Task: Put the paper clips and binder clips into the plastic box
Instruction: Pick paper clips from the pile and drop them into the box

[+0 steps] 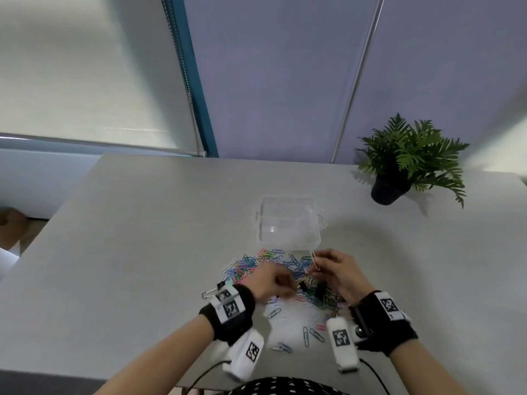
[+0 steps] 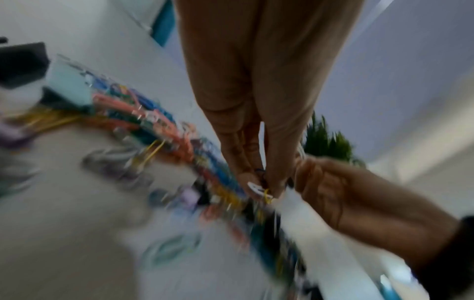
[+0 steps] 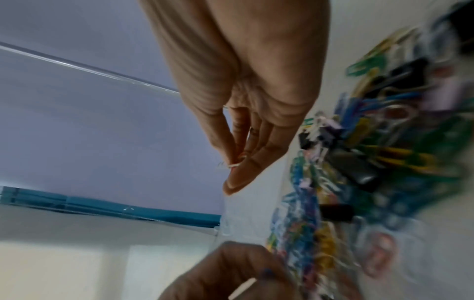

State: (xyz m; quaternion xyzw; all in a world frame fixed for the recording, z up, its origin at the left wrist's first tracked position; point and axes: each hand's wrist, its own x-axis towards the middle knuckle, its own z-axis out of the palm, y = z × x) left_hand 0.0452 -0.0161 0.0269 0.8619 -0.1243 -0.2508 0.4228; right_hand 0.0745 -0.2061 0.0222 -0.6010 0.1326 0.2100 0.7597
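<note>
Looking down from the head view, a grey table [image 1: 142, 223] carries a clear box [image 1: 289, 220] near its middle, lid off, nothing visible inside. Just nearer the front edge lies a pile of coloured paper clips [image 1: 256, 266] mixed with black binder clips [image 1: 319, 292]; a few loose clips [image 1: 309, 334] lie closer to the front edge, and one binder clip [image 1: 212, 290] sits left of the pile. The right hand [image 1: 336, 270] holds a white clip [image 1: 316, 260] upright between thumb and fingers, just short of the box. The left hand [image 1: 275, 282] is curled over the pile, blurred. A potted plant [image 1: 407, 161] stands at the far right corner.

From the left wrist, the left hand [image 2: 259, 121] has fingertips [image 2: 252, 187] pinched together on small clips, yellow wire showing; the rest is blurred.

From the right wrist, the right hand [image 3: 243, 91] pinches its clip [image 3: 234, 164] between thumb and fingertips above the blurred pile [image 3: 359, 162].
</note>
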